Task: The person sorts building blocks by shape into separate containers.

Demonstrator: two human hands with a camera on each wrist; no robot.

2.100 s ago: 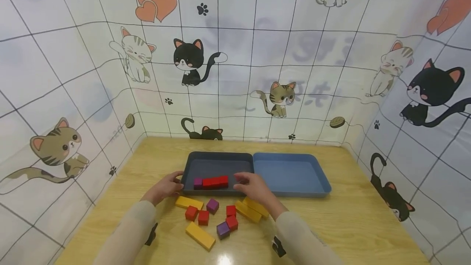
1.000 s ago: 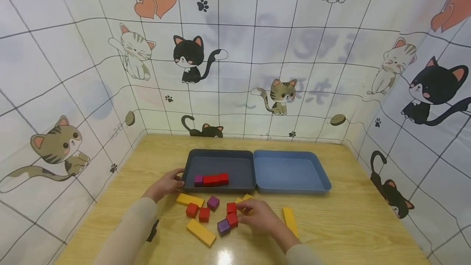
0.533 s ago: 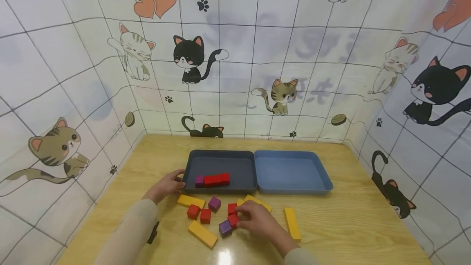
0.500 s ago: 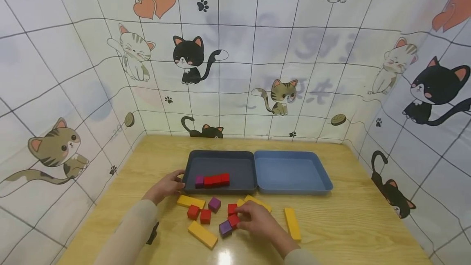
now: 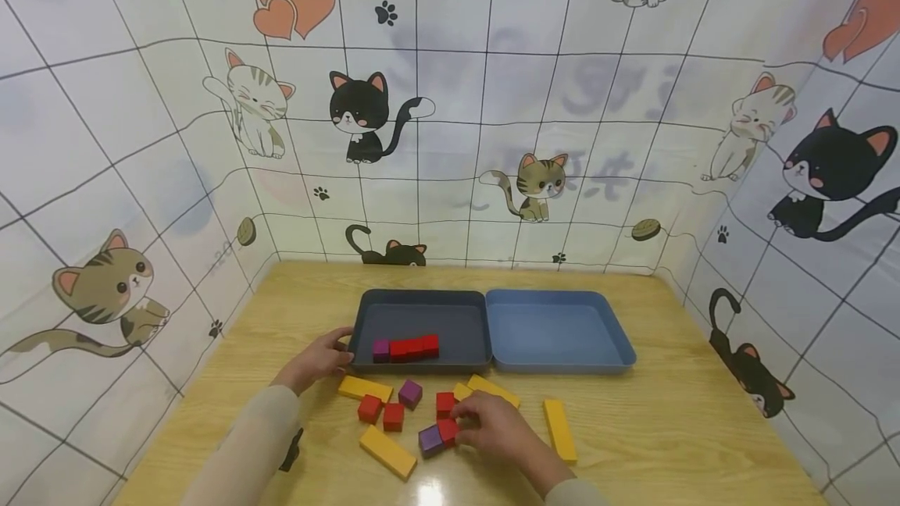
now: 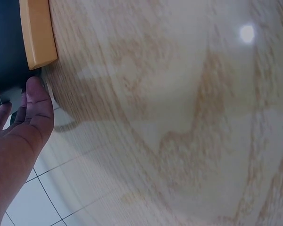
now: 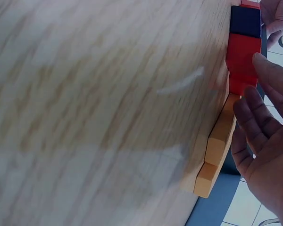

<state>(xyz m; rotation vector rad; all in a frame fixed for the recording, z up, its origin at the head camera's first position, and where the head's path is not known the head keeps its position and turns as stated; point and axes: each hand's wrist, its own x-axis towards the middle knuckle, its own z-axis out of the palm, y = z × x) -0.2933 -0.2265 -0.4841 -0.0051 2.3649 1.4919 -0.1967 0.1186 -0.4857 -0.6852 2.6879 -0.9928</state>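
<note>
One red cube, nine o'clock from the right hand, its fingers spread, appears light, rigid; grip opposite sides.

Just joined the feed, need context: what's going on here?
A person's left hand holds the left side of a dark grey rectangular tray, in which a small purple cube and a row of small red cubes sit. Their right hand is at a loose red cube that touches a loose purple cube; no pinch is visible. More cubes and yellow oblong blocks lie on the wood-grain table. A light blue rectangular tray sits right of the grey one.
</note>
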